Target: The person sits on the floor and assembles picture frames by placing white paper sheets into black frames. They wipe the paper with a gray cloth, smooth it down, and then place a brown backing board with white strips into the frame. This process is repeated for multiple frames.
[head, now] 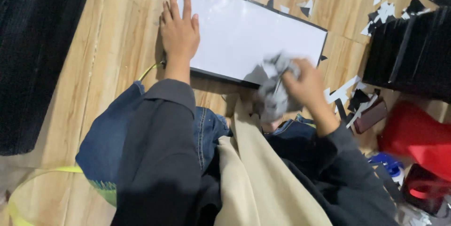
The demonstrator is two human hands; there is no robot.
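Floorboards (pixel 117 66) carry a white black-edged panel (pixel 249 33); I judge it stiff, light and slick, best steadied at its edges, its long axis slanting from upper left to lower right. My left hand (pixel 179 31) lies open, flat at its left edge. My right hand (pixel 305 82) grips a soft grey rag (pixel 275 89) over its near edge.

- A flat panel (pixel 244 33) lies on the floor (pixel 117 42), ahead of the seated person's knees.
- The left hand (pixel 179 31) rests flat at the panel's left edge.
- The right hand (pixel 305 85) grips a cloth (pixel 275 87) at the panel's near right corner.
- Paper scraps (pixel 350 97) lie right of the panel.
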